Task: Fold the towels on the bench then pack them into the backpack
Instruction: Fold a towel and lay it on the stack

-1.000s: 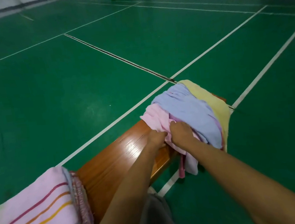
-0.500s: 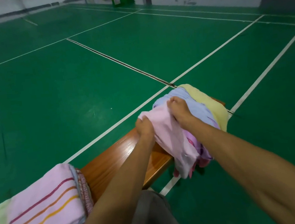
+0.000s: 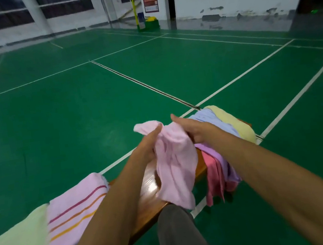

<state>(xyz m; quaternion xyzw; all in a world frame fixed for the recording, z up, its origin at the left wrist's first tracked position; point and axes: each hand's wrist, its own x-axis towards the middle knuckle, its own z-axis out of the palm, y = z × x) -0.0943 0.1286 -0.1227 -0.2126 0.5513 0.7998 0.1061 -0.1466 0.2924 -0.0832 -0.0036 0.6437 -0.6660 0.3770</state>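
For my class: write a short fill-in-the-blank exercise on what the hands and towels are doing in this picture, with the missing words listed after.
1. Both hands hold up a plain ____ towel.
2. The folded striped towel lies on the wooden ____.
3. The unfolded pile lies beside the ____ hand.
4. The left hand has its grip on the towel's ____ edge.

Missing words: pink; bench; right; upper

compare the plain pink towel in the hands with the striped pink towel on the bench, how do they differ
The plain pink towel is unfolded, crumpled and hanging; the striped pink towel is folded flat. The plain one is lifted off the bench, gripped by the left hand and right hand; the striped one rests on a stack, untouched. The plain one has no pattern; the striped one has red, orange and yellow lines. Both are pale pink.
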